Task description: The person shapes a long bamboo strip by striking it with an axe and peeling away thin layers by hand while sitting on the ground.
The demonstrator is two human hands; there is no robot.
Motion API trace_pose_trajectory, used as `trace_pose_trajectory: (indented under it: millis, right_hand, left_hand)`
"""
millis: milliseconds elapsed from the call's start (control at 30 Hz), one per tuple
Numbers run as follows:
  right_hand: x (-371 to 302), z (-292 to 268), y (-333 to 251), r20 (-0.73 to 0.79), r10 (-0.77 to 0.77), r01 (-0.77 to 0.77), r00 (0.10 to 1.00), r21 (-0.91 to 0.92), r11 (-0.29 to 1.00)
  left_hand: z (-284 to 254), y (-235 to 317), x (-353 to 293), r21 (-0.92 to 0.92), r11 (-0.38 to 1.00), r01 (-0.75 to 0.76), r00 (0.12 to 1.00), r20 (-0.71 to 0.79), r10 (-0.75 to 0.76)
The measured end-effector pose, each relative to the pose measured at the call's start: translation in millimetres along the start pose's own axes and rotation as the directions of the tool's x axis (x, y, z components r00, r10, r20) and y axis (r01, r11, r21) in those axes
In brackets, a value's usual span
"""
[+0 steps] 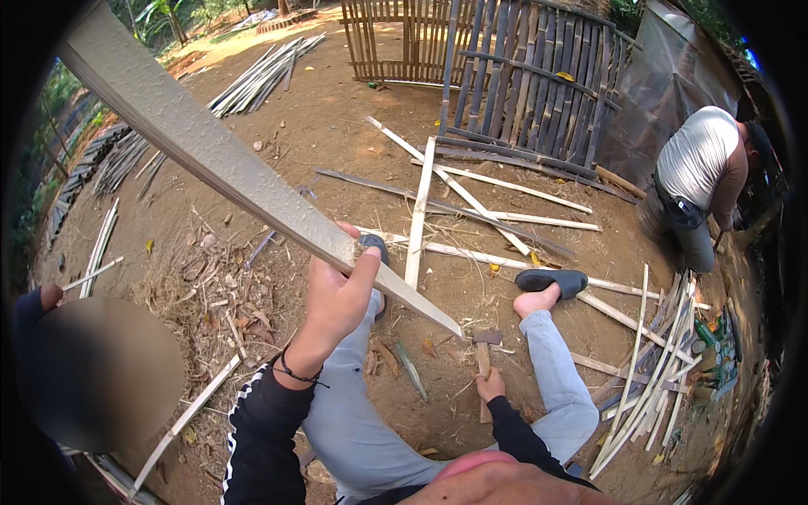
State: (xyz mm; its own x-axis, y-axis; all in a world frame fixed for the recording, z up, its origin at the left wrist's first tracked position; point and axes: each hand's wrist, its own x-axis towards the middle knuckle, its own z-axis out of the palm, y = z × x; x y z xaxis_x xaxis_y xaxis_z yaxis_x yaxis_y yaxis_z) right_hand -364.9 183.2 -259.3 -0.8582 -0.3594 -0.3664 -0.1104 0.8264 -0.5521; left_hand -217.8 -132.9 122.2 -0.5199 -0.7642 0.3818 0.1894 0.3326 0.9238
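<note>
My left hand point(337, 295) is closed around a long pale slat point(227, 164), gripping it near its lower end. The slat slants up to the upper left, close to the camera, and its narrow end points down at the ground between my legs. My right hand point(491, 385) holds a hammer point(483, 358) by its wooden handle, low between my knees. The hammer's dark head point(487, 337) is just right of the slat's lower tip; whether they touch I cannot tell. My feet wear dark slippers point(551, 281) on the dirt.
Pale strips point(421, 215) lie crossed on the dirt ahead, with a strip pile point(652, 379) at right. Bamboo panels point(539, 80) stand at the back. One person point(699, 168) bends over at right; another, blurred person point(101, 374) is at left. Dry leaves point(244, 303) cover ground at left.
</note>
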Motion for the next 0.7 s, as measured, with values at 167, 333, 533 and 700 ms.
trace_pose_trajectory:
  millis: [167, 333, 533, 700]
  right_hand:
    - [0.4, 1.5, 6.2, 0.052, 0.007, -0.009, 0.999, 0.048, 0.999]
    - [4.7, -0.3, 6.5, 0.079, 0.012, -0.015, 0.997, 0.035, 0.999]
    - [4.9, -4.3, 3.2, 0.085, 0.005, -0.008, 0.996, 0.031, 0.999]
    - [4.2, -8.0, 0.7, 0.099, 0.008, -0.013, 0.995, 0.046, 0.999]
  left_hand:
    - [-5.9, 0.9, -0.1, -0.054, 0.998, 0.022, 0.999, 0.046, -0.019]
    - [-7.0, 2.2, -1.4, -0.102, 0.989, 0.111, 0.992, 0.078, -0.103]
    - [1.0, 7.1, -2.2, -0.113, 0.987, 0.113, 0.992, 0.072, -0.105]
    - [9.5, 12.8, -7.3, -0.158, 0.975, 0.155, 0.987, 0.054, -0.148]
